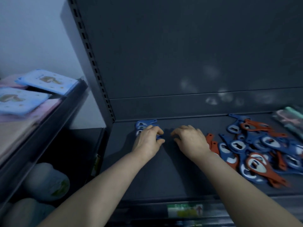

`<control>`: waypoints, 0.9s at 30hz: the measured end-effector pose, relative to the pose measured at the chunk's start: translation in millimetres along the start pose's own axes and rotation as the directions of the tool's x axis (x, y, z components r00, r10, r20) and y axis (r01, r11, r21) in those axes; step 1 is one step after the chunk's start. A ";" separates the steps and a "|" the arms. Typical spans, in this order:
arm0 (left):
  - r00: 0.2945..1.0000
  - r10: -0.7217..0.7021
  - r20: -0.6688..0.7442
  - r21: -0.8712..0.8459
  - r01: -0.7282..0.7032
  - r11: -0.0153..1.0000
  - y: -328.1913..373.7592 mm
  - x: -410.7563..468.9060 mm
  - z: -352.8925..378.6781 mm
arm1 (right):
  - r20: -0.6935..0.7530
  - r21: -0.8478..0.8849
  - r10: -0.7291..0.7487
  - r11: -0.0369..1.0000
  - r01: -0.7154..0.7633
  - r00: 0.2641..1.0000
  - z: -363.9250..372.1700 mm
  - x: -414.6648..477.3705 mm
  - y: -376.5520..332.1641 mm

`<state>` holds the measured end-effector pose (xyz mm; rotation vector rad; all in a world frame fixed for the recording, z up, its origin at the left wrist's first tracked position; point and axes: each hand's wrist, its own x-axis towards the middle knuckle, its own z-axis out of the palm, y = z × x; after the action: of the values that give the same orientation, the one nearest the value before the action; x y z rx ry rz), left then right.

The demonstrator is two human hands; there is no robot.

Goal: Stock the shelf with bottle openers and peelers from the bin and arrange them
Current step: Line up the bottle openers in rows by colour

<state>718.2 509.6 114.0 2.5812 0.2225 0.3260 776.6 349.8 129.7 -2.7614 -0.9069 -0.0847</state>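
I am watching from far away through the head camera. The left hand (148, 138) is at the back left corner of the dark shelf (164, 169). Its fingers are bent and its thumb and fingers pinch a blue opener on the blue stack (145, 125), a small neat bunch that lies right against the back wall. The right hand (188, 140) is just beside the left one, a little gap apart. Its fingers are bent down with the tips on the shelf. I cannot tell if it holds anything under them. To the right lies the big pile (255, 149) of blue and red bottle openers, all mixed up and on top of each other, with two red ones touching the right wrist side. At the far right edge I see some green and pink packs (288, 117), but they are too blurry for me to say if they are peelers. I do not see the bin. I think the job is only started: many openers are on the shelf, but just a few blue ones are tidy. Most of the pile needs sorting and lining up. Next door, another shelf holds light blue packs (47, 81).
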 end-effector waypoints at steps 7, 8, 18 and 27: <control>0.988 0.064 0.139 0.032 -0.069 0.997 90.2 34.6 49.1 | -0.011 -0.102 0.229 0.968 -0.228 0.973 -41.9 -33.0 102.3; 0.988 0.062 0.144 0.025 -0.067 0.997 101.9 38.4 55.4 | -0.014 -0.119 0.250 0.961 -0.250 0.968 -46.4 -35.5 114.8; 0.979 0.025 0.201 0.056 -0.037 0.998 166.3 52.7 100.6 | -0.087 -0.078 0.349 0.931 -0.356 0.933 -61.8 -50.0 191.6; 0.986 -0.076 0.147 0.156 0.052 0.986 176.8 47.5 102.6 | 0.145 0.002 0.295 0.954 -0.299 0.944 -71.1 -49.4 199.7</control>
<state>808.3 320.7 129.3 2.7270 0.2844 0.0903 856.0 148.4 152.2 -2.8751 -0.5062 0.1773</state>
